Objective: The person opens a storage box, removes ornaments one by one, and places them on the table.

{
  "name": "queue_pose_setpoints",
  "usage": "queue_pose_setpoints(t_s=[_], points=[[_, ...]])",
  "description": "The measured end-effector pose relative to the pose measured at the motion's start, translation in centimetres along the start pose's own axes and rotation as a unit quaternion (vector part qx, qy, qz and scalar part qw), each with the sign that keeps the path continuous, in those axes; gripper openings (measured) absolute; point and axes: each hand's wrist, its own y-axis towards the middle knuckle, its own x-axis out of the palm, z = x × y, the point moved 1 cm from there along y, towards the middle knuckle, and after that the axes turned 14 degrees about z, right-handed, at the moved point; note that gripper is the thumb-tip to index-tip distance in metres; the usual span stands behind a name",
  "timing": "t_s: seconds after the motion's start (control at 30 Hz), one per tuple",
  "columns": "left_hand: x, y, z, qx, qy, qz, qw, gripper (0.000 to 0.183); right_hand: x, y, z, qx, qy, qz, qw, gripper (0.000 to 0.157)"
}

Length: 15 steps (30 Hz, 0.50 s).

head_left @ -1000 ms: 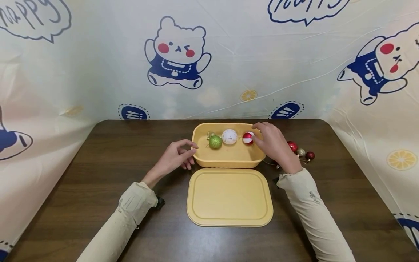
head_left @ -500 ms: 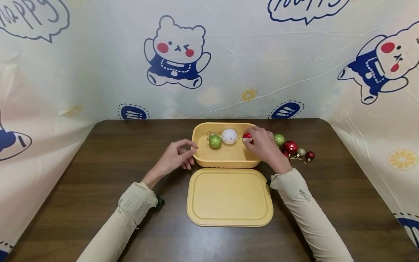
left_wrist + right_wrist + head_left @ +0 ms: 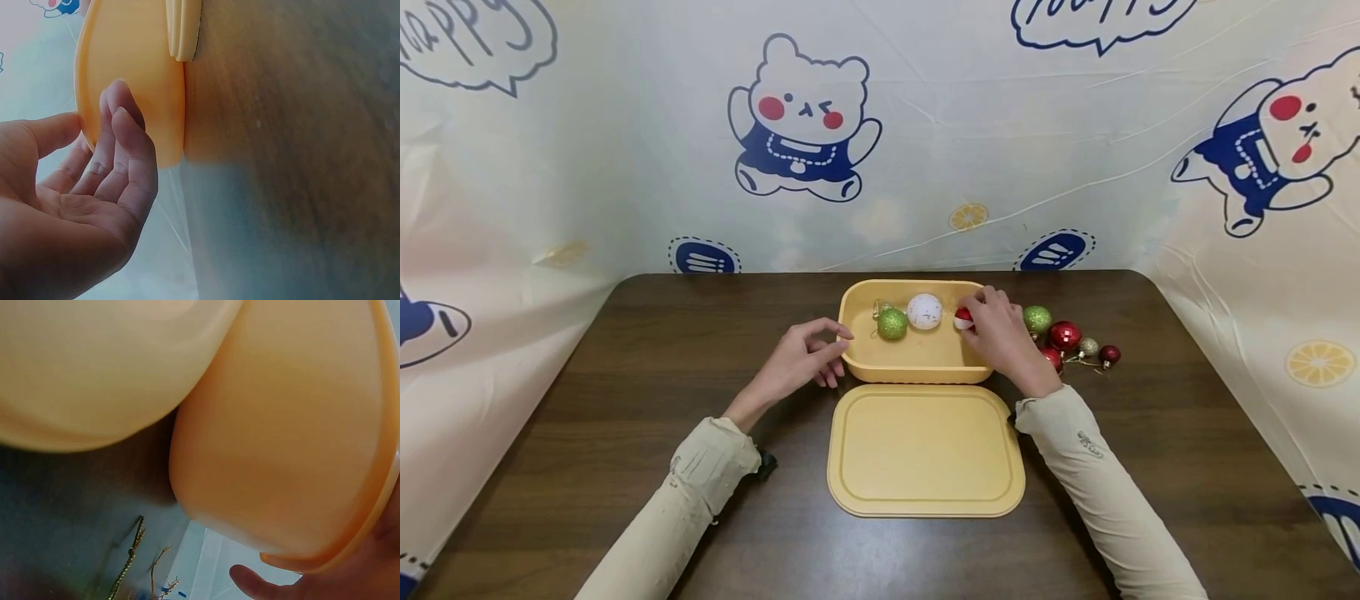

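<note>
A red and white Christmas ball (image 3: 964, 317) lies at the right end of the yellow box (image 3: 917, 373), and my right hand (image 3: 1006, 340) reaches over the rim and pinches it. In the right wrist view the box wall (image 3: 281, 437) hides the ball and most of that hand. My left hand (image 3: 805, 358) touches the box's left end, thumb and index finger at the rim, the other fingers loosely bent along the outer wall (image 3: 144, 112). Also inside the box are a green glitter ball (image 3: 892, 323) and a white speckled ball (image 3: 924, 312).
The yellow lid (image 3: 925, 450) lies flat in front of the box. Right of the box sit more ornaments: a green ball (image 3: 1037, 320), a shiny red ball (image 3: 1064, 336), a small gold ball (image 3: 1087, 347) and a dark red ball (image 3: 1109, 356). A printed cloth (image 3: 925, 167) hangs behind the table.
My right hand has shifted left and closed its fingertips on the red and white ball, which has turned slightly. Ornaments behind that hand have come into view. The left hand stays put.
</note>
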Motion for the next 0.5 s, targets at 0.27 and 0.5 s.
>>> queue_pose_setpoints(t_s=[0.27, 0.5], points=[[0.05, 0.32, -0.88, 0.014, -0.004, 0.004, 0.9999, 0.030, 0.09, -0.18, 0.02, 0.002, 0.007, -0.006, 1.000, 0.040], [0.06, 0.27, -0.73, 0.018, 0.002, 0.004, 0.9998, 0.028, 0.05, -0.18, 0.07, -0.003, 0.016, 0.000, 1.000, 0.035]])
